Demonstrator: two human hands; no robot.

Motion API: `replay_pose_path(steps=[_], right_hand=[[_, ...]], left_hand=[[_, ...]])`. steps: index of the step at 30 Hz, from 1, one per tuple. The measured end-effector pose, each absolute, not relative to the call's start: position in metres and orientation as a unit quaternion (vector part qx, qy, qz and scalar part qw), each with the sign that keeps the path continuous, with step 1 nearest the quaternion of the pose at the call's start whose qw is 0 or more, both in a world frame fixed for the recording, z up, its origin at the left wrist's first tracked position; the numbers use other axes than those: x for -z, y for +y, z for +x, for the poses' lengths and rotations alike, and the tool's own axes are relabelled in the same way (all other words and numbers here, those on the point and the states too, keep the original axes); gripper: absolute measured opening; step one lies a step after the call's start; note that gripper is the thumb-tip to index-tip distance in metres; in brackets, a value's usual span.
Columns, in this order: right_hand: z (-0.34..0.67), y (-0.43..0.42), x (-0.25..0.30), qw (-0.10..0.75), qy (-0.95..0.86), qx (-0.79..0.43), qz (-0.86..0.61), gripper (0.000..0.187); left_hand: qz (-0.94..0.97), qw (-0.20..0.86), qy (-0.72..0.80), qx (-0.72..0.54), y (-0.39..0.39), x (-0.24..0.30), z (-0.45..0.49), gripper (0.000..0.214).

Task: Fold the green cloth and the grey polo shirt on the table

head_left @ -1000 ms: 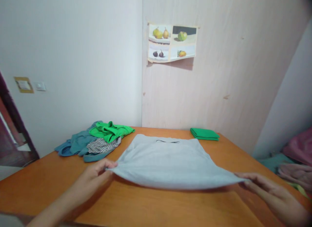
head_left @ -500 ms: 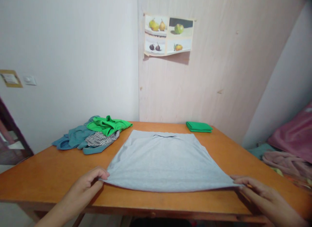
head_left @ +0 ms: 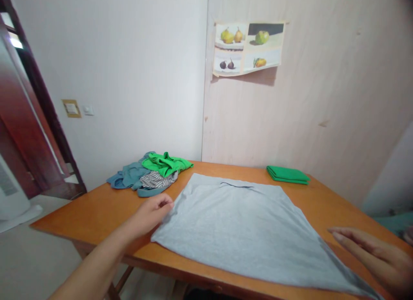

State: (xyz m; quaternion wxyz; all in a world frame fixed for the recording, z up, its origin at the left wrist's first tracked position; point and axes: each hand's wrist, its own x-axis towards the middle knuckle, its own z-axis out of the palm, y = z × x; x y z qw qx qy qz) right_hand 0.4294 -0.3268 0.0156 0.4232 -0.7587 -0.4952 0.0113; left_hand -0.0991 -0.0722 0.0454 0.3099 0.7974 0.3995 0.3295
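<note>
A light grey shirt (head_left: 238,231) lies spread on the table, its sides narrowing toward the far edge. A dark curved line, apparently at the neckline, shows near that far edge. At the left edge of the cloth, partway up, my left hand (head_left: 156,212) is closed with thumb and fingers pinched on the fabric. My right hand (head_left: 371,250) hovers beyond the right edge, apart from the shirt, its fingers stretched out and holding nothing. The shirt's near right corner reaches the bottom of the picture, below that hand.
On the orange-brown wooden table (head_left: 97,209), a loose pile of clothes sits at the back left: a bright green garment (head_left: 167,163), blue-grey cloth (head_left: 130,175) and striped cloth (head_left: 158,179). A folded green cloth (head_left: 287,174) rests at the back right. Behind stands a wall with fruit pictures (head_left: 248,48).
My view has turned left. My left hand has moved from the shirt's near left corner up its left edge. My right hand has let go of the near right corner.
</note>
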Motion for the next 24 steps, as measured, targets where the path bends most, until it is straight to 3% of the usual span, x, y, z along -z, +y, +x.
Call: replay_pose_path(steps=[6,14,21,24], right_hand=[[0.352,-0.271,-0.028,0.352,-0.590,-0.053,-0.725,0.051],[0.289,-0.239,0.025,0.270,-0.677,-0.043,-0.684,0.048],[0.295,-0.241,0.046,0.247,-0.690,0.000,-0.680,0.047],[0.294,-0.241,0.045,0.240,-0.691,0.005,-0.682,0.047]], left_hand=[[0.780,0.239,0.462,-0.348,-0.009,-0.045,-0.052,0.016],[0.769,0.234,0.519,-0.290,0.032,-0.028,-0.019,0.035],[0.779,0.271,0.505,-0.252,0.042,-0.028,-0.016,0.008],[0.781,0.318,0.480,-0.241,0.046,-0.027,-0.017,0.025]])
